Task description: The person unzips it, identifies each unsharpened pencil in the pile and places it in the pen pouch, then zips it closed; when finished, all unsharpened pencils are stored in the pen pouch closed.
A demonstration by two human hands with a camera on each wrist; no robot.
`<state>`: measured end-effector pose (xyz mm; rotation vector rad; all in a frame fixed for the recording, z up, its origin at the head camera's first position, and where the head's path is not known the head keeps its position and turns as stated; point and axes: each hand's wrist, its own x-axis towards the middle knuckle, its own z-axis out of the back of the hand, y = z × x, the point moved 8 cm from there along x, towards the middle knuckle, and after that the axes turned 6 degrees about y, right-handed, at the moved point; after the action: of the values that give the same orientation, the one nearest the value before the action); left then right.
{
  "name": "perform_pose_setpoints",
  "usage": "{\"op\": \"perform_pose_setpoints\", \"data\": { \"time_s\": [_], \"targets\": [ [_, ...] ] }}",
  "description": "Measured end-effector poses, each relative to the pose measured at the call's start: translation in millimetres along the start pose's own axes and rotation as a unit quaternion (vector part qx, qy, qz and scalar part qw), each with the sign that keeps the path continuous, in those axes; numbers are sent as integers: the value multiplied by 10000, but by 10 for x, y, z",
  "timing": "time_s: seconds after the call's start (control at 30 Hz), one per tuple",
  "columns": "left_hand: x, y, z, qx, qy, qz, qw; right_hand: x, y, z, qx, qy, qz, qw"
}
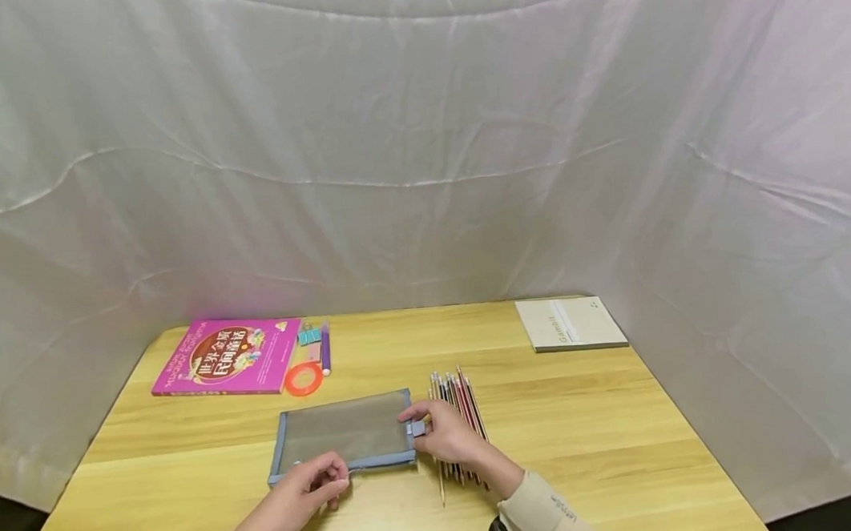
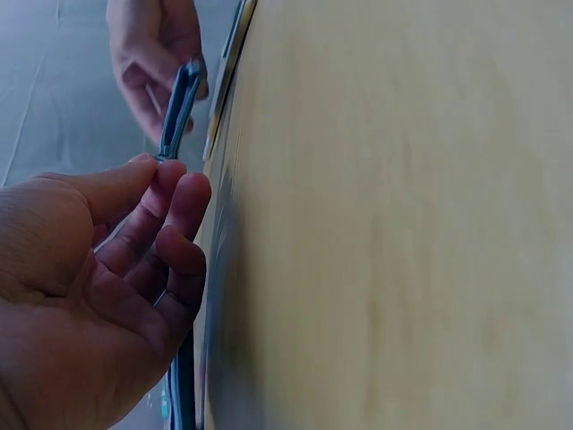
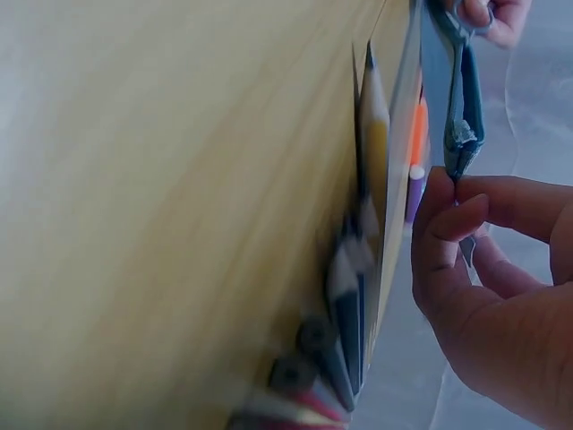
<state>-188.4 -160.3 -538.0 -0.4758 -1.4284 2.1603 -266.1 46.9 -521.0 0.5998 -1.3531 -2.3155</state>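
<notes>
The left hand and right hand are pinching the mesh pouch at its zipper edge; the pencils are lying outside on the desk.

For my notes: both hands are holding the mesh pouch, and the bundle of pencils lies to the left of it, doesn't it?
Not quite. The head view shows the left hand and right hand holding the mesh pouch, but the pencils lie to its right.
</notes>
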Motion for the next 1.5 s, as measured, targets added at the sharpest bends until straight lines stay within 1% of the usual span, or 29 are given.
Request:
{"op": "perform_pose_setpoints", "data": {
  "time_s": [0.07, 0.17, 0.3, 0.37, 0.5, 0.6, 0.7, 0.77, 0.83, 0.97, 1.1, 1.37, 1.5],
  "targets": [
    [-43, 16, 59, 4, -32, 32, 10000, -4, -6, 45, -163, -43, 29, 9999],
    [-119, 42, 137, -30, -40, 94, 9999, -14, -18, 90, -272, -49, 35, 9996],
    [-220, 63, 215, -12, -2, 99, 10000, -35, -41, 125, -313, -15, 27, 9995],
    [-272, 78, 254, -29, 4, 167, 9999, -44, -51, 148, -330, -30, 46, 9994],
    [-382, 124, 374, -51, -73, 442, 9990, -65, -92, 217, -301, -61, 53, 9995],
    [-472, 166, 505, -37, -226, 632, 9977, -87, -131, 302, -323, -127, 31, 9994],
    [-555, 212, 619, -13, -371, 792, 9962, -119, -169, 372, -174, -160, -40, 9997],
    [-589, 235, 658, 4, -402, 871, 9954, -138, -184, 391, -93, -145, -88, 9998],
    [-601, 250, 679, 31, -422, 939, 9947, -147, -189, 390, -84, -108, -83, 9999],
    [-597, 260, 691, 134, -499, 1045, 9932, -140, -182, 374, -239, -111, -15, 9997],
    [-602, 259, 696, 195, -586, 1159, 9913, -133, -182, 354, -224, -113, -21, 9997],
    [-613, 267, 709, 436, -645, 1211, 9896, -133, -155, 323, -249, -52, -3, 9997],
    [-622, 279, 718, 588, -669, 1294, 9876, -127, -143, 306, -299, -22, 15, 9995]
  ]
}}
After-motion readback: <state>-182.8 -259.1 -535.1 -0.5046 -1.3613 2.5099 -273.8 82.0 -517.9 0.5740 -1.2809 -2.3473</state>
